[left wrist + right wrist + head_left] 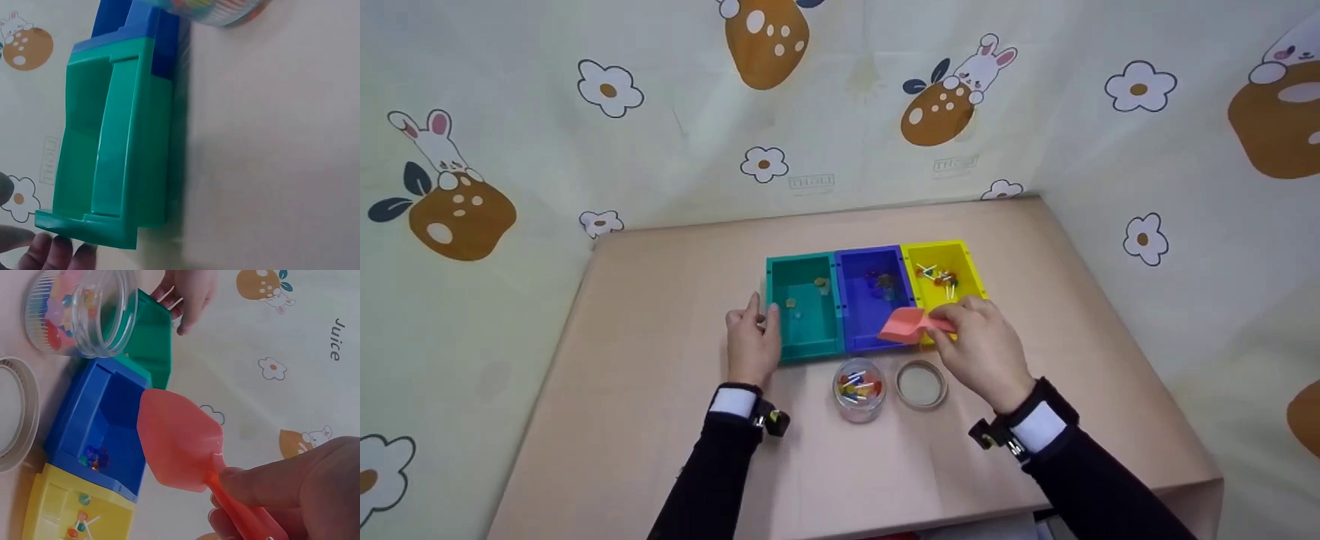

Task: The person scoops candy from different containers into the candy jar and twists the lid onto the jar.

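Note:
My right hand [986, 349] grips the handle of a pink scoop [901, 326], held above the front of the blue bin [864, 322] and yellow bin [977, 279]. The scoop's blade looks empty in the right wrist view [177, 439]. At the outer end of the green bin [810, 341], my left hand [751, 345] touches the wall with its fingers [59, 251]. Tiny lollipop-like pieces on white sticks [941, 277] lie in the yellow bin. Dark purplish pieces [880, 282] are in the blue one, and a few small yellowish bits [821, 283] in the green.
In front of the joined bins stands an open clear jar [859, 411] with colourful pieces inside. To its right a round lid [922, 386] lies on the pinkish table cover [660, 300]. A patterned cloth wall [855, 127] rises behind the table.

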Motion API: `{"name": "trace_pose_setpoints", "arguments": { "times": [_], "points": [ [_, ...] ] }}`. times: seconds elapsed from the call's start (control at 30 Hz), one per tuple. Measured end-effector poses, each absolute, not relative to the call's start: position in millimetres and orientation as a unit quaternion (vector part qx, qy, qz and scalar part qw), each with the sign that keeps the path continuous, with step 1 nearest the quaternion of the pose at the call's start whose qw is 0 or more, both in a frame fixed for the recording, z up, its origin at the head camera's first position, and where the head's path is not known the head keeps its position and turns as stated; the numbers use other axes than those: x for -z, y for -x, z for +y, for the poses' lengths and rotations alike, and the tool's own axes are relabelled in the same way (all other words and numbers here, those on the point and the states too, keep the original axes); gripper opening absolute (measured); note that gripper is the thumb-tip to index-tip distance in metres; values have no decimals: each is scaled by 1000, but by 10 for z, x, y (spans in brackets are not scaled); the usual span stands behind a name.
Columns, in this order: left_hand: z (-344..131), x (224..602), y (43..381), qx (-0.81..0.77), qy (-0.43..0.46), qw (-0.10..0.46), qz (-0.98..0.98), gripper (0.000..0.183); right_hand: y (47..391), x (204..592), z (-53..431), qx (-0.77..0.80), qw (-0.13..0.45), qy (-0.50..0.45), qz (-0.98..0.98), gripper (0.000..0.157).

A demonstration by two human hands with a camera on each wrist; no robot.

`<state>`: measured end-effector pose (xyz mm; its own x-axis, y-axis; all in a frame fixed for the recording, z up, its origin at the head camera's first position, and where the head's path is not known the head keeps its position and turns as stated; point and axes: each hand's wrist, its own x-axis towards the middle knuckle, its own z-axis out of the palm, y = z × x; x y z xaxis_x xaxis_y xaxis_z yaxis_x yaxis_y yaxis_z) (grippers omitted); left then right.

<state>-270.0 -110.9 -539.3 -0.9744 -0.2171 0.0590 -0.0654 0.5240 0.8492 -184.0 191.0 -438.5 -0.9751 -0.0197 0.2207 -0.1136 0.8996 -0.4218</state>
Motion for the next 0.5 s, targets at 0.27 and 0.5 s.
{"name": "trace_pose_setpoints", "arguments": {
  "times": [0.27,0.5],
  "points": [
    [-1185,5375,2797,433,-50,52,-899,49,2107,4675,1795,-220,74,-10,-973,27],
    [-1204,5342,2847,454,-56,18,-889,48,2311,4709,1666,-200,43,-34,-978,18]
  ]
}}
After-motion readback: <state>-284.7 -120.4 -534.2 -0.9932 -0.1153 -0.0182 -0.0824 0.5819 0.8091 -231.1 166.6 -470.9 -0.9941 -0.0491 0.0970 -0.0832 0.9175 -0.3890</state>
